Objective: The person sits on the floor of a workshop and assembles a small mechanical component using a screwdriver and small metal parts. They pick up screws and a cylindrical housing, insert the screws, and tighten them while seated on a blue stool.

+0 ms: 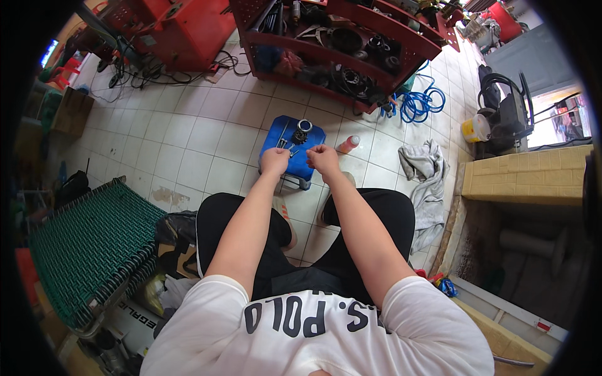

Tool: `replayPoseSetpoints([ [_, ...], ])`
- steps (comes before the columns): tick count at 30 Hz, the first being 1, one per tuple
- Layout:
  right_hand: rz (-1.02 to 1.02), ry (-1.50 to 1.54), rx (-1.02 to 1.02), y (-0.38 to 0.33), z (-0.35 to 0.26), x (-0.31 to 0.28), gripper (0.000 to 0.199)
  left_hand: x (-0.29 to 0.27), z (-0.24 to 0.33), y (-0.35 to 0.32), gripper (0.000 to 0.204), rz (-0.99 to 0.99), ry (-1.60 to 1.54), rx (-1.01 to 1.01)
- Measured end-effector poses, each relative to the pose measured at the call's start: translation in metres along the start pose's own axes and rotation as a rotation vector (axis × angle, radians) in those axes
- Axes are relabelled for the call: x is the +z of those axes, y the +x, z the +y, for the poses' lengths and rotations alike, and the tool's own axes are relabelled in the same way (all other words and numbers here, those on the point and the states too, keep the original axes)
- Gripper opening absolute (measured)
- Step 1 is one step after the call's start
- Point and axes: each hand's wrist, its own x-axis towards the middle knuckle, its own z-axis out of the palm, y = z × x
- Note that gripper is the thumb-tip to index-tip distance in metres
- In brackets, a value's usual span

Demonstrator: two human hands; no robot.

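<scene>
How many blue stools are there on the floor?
1. The blue stool stands on the tiled floor just ahead of the person's knees, under the left hand and right hand, with small metal parts on top. Others may be hidden.

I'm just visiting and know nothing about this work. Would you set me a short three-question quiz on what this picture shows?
1. True or false: both hands, the left hand and the right hand, are over the blue stool.
2. Which lies on the floor tiles to the right of the stool? A) a grey cloth B) a yellow bucket C) a green mat
3. Fill in: the metal ring lies on the far part of the ____ stool.

Key: 1 true; 2 A; 3 blue. Whether either hand pinches a small part is too small to tell.
</scene>
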Motion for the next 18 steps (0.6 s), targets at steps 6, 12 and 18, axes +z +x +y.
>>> replayPoseSetpoints([
  [6,0.06,0.199,0.255,0.046,0.053,0.011,0.011,0.031,-0.008,0.013,0.019,-0.1,-0.193,-0.423],
  [12,0.038,0.329,0.325,0.057,0.065,0.045,0.016,0.021,-0.043,0.034,0.023,-0.022,-0.386,-0.47],
  [18,-0.025,0.514,0.312,0.062,0.067,0.052,0.024,0.024,-0.042,0.046,0.022,-0.094,-0.369,-0.489],
])
